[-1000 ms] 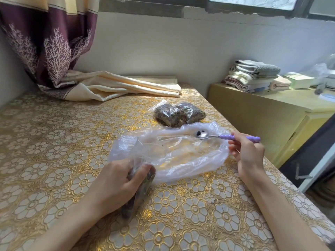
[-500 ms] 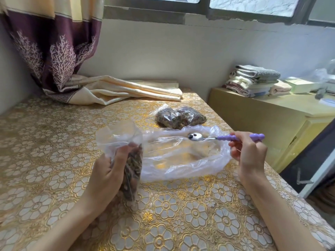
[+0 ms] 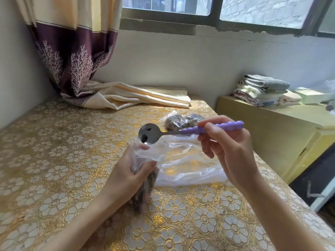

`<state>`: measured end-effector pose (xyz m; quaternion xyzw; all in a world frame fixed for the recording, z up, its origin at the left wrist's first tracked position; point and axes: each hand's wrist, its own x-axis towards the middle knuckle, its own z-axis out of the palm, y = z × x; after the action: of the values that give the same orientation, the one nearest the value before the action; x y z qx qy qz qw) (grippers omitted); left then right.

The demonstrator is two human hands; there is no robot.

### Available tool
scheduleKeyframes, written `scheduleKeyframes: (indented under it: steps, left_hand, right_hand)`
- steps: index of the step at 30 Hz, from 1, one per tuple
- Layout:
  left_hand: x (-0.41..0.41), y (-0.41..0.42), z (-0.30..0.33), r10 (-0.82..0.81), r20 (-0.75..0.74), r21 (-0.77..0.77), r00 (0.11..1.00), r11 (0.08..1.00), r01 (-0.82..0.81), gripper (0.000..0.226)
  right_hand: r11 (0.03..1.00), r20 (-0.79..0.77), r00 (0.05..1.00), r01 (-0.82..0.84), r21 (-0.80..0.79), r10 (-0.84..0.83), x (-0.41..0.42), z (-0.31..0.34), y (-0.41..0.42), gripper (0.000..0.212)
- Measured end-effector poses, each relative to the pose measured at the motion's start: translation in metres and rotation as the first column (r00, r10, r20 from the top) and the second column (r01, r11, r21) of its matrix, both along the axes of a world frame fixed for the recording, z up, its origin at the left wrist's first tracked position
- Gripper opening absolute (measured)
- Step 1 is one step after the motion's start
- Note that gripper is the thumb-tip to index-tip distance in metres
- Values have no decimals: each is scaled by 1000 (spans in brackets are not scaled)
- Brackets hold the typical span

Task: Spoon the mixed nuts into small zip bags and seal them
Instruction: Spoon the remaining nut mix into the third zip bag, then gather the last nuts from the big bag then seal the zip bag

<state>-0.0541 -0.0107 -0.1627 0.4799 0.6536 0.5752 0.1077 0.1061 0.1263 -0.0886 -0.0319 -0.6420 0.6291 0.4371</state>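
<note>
Left hand (image 3: 126, 175): fingers curled round a small zip bag (image 3: 146, 171), held upright with its base on the tabletop (image 3: 54, 160). The bag's mouth is open at the top; one fingertip shows at the rim. Dark mixed nuts fill the lower part of the bag.

Right hand (image 3: 230, 151): fingers and thumb pinch the purple beaded handle of a spoon (image 3: 181, 132). The steel bowl of the spoon sits just above the open mouth of the small zip bag, tilted toward the camera, with a few dark nut pieces in it.

Large clear plastic bag (image 3: 190, 167): lies crumpled and nearly flat on the tabletop, just behind and right of the small zip bag, under the right hand.

Filled bags (image 3: 183, 121): two small clear packets of dark nuts, lying side by side on the tabletop behind the spoon, partly hidden by the handle.

Tabletop covering: gold cloth with a white flower pattern.

Curtain (image 3: 72, 57): cream and maroon with a pale branch print, hanging at the far left corner, its hem draped along the back of the tabletop.

Folded towels (image 3: 262, 90): a stack on a yellow cabinet (image 3: 272, 127) to the right.
</note>
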Motion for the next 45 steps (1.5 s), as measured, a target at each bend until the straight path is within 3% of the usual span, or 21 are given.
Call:
scheduleKeyframes:
  steps: [3, 9, 14, 19, 22, 28, 31, 34, 37, 40, 42, 45]
  left_hand:
    - [1, 1, 5, -32, 23, 30, 999, 999, 31, 48]
    - [2, -1, 9, -55, 136, 10, 989, 998, 54, 28]
    - [0, -5, 13, 104, 218, -5, 970, 994, -105, 21]
    - [-23, -16, 32, 205, 295, 187, 933, 945, -266, 19]
    - [-44, -20, 34, 390, 305, 249, 869, 848, -468, 3]
    - [-73, -25, 19, 584, 350, 136, 733, 742, -656, 6]
    - [-73, -26, 15, 619, 283, 97, 733, 742, -664, 15]
    - [-69, -26, 19, 535, 221, 94, 815, 821, -564, 17]
    - [-68, -28, 21, 517, 136, 138, 845, 835, -533, 40]
    - [-58, -27, 23, 592, -100, 244, 800, 794, -557, 44]
    - [-48, -24, 26, 584, -256, 300, 770, 806, -511, 34]
    - [-38, -20, 28, 541, -357, 316, 762, 837, -446, 22]
  right_hand:
    - [995, 21, 999, -41, 87, 39, 0, -2, -1, 12]
    - [988, 79, 994, -91, 129, 81, 3, -2, 9, 29]
    - [983, -53, 999, -22, -183, 12, 2, -6, 25, 21]
    - [941, -40, 999, 9, -338, -24, -4, -23, 35, 27]
    - [941, 36, 999, 31, -337, -20, -17, -31, 30, 25]
    - [987, 220, 975, 68, -143, -35, -60, -46, -11, 11]
    - [998, 276, 960, 54, 7, -54, -77, -57, -31, 11]
    - [980, 356, 926, 64, 186, -128, -86, -67, -43, 11]
    - [885, 359, 894, 81, 458, -268, -86, -75, -47, 14]
    - [751, 374, 861, 13, 660, -344, -83, -81, -50, 18]
    - [745, 389, 859, -13, 667, -332, -79, -80, -47, 19]
    - [840, 434, 857, -2, 543, -279, -65, -68, -31, 20]
